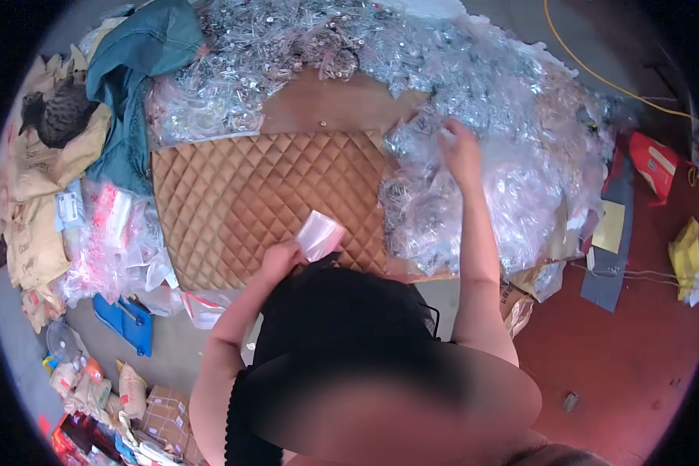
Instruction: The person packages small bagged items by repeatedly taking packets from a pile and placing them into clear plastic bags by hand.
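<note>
My left hand [284, 258] is closed on the near end of a small clear, pinkish plastic bag [320, 235]; whether it is one bag or a stack I cannot tell. The bag lies over a brown quilted mat [268, 198] in front of my body. Stretched forward, my right hand [461, 147] is at the left part of a large heap of clear plastic packets [497, 210]. Its thumb and forefinger look apart, with nothing visible between them. Some of its fingertips blend into the shiny plastic.
More glittering clear pieces [241, 62] are heaped along the far side of the table. On the left are a teal cloth [120, 93], a tabby cat [60, 113] on brown paper sacks [35, 241], and loose plastic bags [105, 241]. A blue folding stool [128, 325] stands below.
</note>
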